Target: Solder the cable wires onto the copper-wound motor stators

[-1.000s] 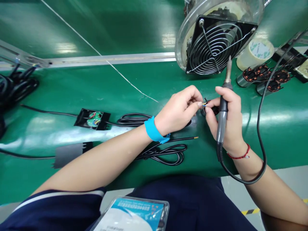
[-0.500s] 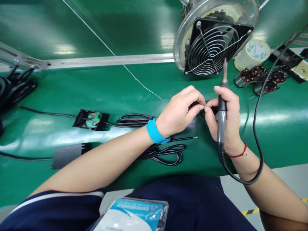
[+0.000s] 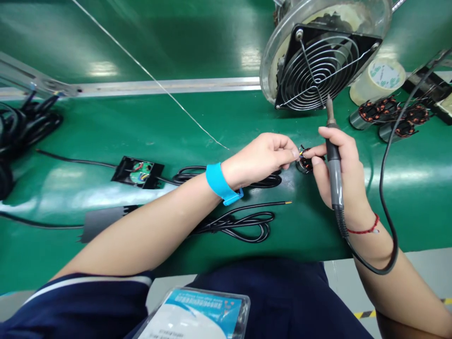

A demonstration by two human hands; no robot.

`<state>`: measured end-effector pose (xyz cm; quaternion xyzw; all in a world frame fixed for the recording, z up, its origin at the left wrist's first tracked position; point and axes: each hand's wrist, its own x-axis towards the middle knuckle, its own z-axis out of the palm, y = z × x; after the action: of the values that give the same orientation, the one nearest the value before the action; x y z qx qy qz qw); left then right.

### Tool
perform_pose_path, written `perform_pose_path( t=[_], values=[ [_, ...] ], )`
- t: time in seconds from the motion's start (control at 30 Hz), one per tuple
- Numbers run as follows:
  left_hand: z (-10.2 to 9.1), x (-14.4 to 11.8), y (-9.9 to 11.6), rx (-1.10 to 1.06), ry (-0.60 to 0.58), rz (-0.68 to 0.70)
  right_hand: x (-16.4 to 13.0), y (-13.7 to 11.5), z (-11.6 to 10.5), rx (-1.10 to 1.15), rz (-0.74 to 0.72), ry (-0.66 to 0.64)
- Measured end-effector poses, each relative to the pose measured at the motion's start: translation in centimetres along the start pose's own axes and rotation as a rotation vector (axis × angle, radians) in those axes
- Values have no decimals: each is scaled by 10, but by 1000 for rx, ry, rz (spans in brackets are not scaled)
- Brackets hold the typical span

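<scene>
On the green bench [image 3: 141,127], near its front edge below the round wire-guarded fan [image 3: 319,63], your right hand [image 3: 339,176] had tilted the clenched black soldering iron [image 3: 334,160] outward. Your left hand [image 3: 263,157] pinched thin coloured wires [image 3: 300,152], now uncovered, against the small copper-wound coil [image 3: 305,164].

One head-worn view, looking forward and steeply down over the green desk [image 3: 176,127], close in above both forearms, with the fan [image 3: 323,61] at the far edge.
</scene>
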<state>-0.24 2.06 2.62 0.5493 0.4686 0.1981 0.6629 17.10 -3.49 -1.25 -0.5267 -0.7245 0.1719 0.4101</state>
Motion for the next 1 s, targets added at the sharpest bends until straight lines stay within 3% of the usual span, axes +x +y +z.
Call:
perform_pose_path(
  t=[0.37, 0.47, 0.6, 0.67, 0.8, 1.0],
  values=[
    [-2, 4, -2, -81, 23, -57, 0, 7, -17, -41, -128, -142],
    [-3, 4, -3, -103, 11, -54, 3, 6, -9, -20, -110, -72],
    [-5, 5, -5, -144, -11, -54, 10, 1, 7, 124, 6, 164],
    [-6, 5, -5, -143, -13, -52, 12, -1, 16, 131, 69, 212],
    [-5, 5, -4, -83, -9, -36, 11, 3, 20, 44, 128, 106],
    [-2, 1, -1, 18, -29, -36, 1, 1, -13, -49, -25, 19]
  ],
)
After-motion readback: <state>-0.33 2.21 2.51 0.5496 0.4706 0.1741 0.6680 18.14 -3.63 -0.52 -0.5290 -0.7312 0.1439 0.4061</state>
